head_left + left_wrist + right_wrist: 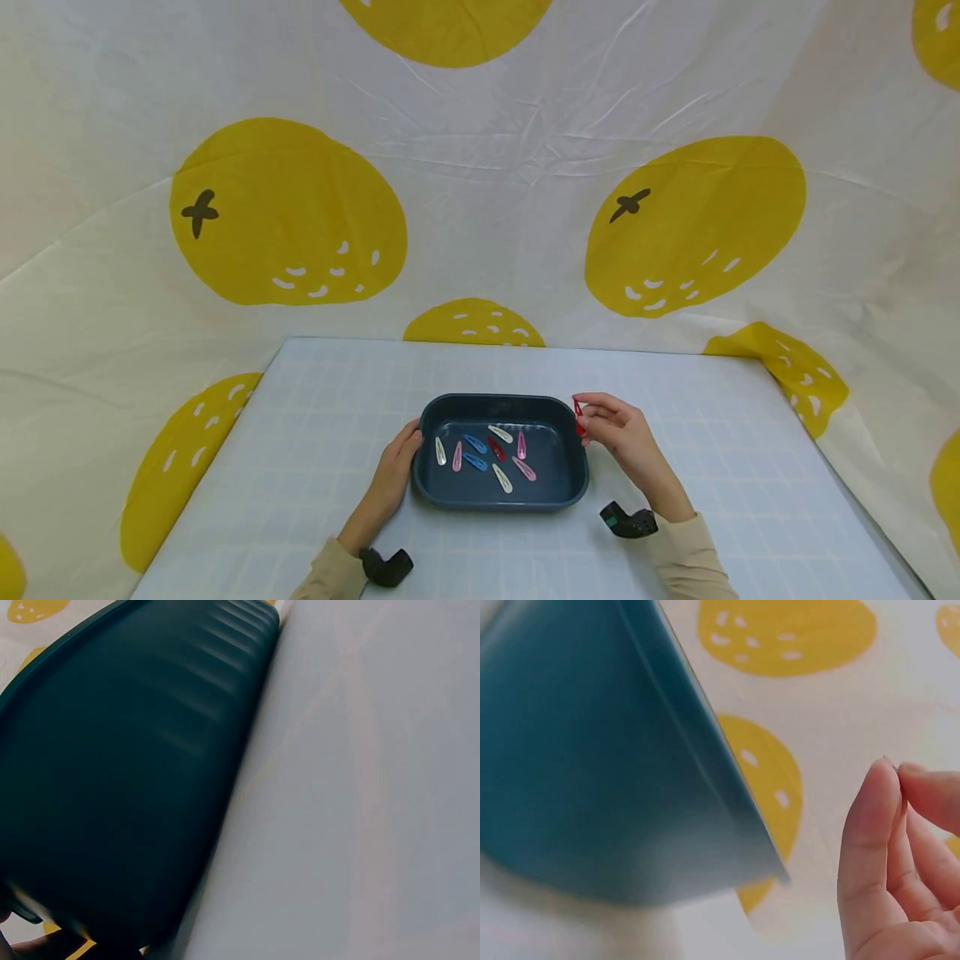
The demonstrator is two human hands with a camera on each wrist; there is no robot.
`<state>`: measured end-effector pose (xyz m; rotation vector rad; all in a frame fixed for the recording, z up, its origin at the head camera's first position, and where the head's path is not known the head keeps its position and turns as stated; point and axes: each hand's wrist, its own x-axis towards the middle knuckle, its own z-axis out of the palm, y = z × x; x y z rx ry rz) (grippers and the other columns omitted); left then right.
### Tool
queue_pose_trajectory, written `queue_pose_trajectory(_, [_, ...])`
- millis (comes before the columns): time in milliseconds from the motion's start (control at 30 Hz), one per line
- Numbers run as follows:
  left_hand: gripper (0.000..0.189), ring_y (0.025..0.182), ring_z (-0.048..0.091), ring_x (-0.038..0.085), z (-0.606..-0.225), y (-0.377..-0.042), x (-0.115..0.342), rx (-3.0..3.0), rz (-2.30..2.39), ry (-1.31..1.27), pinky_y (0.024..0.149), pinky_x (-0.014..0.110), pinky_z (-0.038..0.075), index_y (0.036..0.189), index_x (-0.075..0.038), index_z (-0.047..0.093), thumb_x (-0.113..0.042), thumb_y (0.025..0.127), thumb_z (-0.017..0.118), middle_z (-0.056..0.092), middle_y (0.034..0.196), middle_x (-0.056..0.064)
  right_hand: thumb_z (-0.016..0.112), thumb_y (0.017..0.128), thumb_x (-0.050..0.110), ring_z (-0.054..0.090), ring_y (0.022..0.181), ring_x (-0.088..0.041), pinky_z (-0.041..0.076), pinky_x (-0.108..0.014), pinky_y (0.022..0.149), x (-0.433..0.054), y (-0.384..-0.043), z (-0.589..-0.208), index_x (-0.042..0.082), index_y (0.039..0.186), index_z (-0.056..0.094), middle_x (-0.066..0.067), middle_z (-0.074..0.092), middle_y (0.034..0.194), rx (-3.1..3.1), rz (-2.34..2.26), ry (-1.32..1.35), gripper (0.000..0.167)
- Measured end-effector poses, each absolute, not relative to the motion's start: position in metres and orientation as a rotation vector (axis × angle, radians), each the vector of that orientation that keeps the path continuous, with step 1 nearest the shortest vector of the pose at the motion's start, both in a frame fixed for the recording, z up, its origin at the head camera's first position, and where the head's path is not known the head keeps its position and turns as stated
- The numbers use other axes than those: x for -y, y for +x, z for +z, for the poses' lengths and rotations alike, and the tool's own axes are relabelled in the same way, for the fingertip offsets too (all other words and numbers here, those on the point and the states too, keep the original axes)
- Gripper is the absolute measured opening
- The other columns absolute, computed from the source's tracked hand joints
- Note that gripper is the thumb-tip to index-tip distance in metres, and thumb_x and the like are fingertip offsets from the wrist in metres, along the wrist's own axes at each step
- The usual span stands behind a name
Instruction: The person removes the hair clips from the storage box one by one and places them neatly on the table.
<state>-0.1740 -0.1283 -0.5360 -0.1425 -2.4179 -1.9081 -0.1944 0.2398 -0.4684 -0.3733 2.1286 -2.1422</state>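
Observation:
A dark blue oblong tray [501, 504] stands on the table, with several snap hair clips lying flat on its floor. Among them are white clips such as one [502, 478], pink ones [524, 468], a pair of blue ones [475, 461] and one red clip [497, 448]. My left hand [393, 468] holds the tray by its left end; in the left wrist view the tray's side [135, 765] hides most of that hand. Just beyond the right rim, my right hand [618, 435] pinches another red hair clip [577, 408] upright between thumb and fingertips. Only a thin edge of it shows in the right wrist view.
A pale checked cloth covers the table [337, 392]. Behind and beside it hangs a white sheet [487, 208] printed with big yellow fruit. Black wrist cameras [628, 521] sit by both beige sleeves.

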Motion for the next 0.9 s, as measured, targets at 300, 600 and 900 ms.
queue_pose_trajectory(300, [0.046, 0.14, 0.039, 0.033, -0.538, -0.174, 0.129, 2.406, -1.904, -0.169, 0.115, 0.053, 0.025, 0.142, -0.002, 0.051, -0.029, 0.107, 0.04, 0.052, 0.144, 0.015, 0.063, 0.097, 0.008, 0.064, 0.075, -0.022, 0.059, -0.031, 0.075, -0.276, -0.201, -0.479, -0.009, 0.131, 0.053, -0.012, 0.066, 0.097, -2.192, -2.135, -0.3, 0.039])
queue_pose_trajectory(600, [0.044, 0.141, 0.039, 0.03, -0.535, -0.174, 0.13, 2.401, -1.926, -0.155, 0.116, 0.05, 0.025, 0.142, -0.003, 0.051, -0.029, 0.107, 0.041, 0.052, 0.144, 0.013, 0.065, 0.096, 0.013, 0.065, 0.081, -0.023, 0.058, -0.03, 0.076, -0.299, -0.205, -0.491, -0.011, 0.136, 0.048, -0.022, 0.065, 0.104, -2.252, -2.074, -0.127, 0.05])
queue_pose_trajectory(900, [0.045, 0.14, 0.04, 0.033, -0.537, -0.174, 0.129, 2.406, -1.906, -0.148, 0.115, 0.054, 0.026, 0.141, -0.003, 0.052, -0.03, 0.107, 0.041, 0.053, 0.143, 0.014, 0.066, 0.096, 0.012, 0.064, 0.075, -0.017, 0.058, -0.027, 0.071, -0.31, -0.209, -0.507, -0.01, 0.128, 0.057, -0.019, 0.069, 0.101, -2.439, -1.885, 0.13, 0.04])
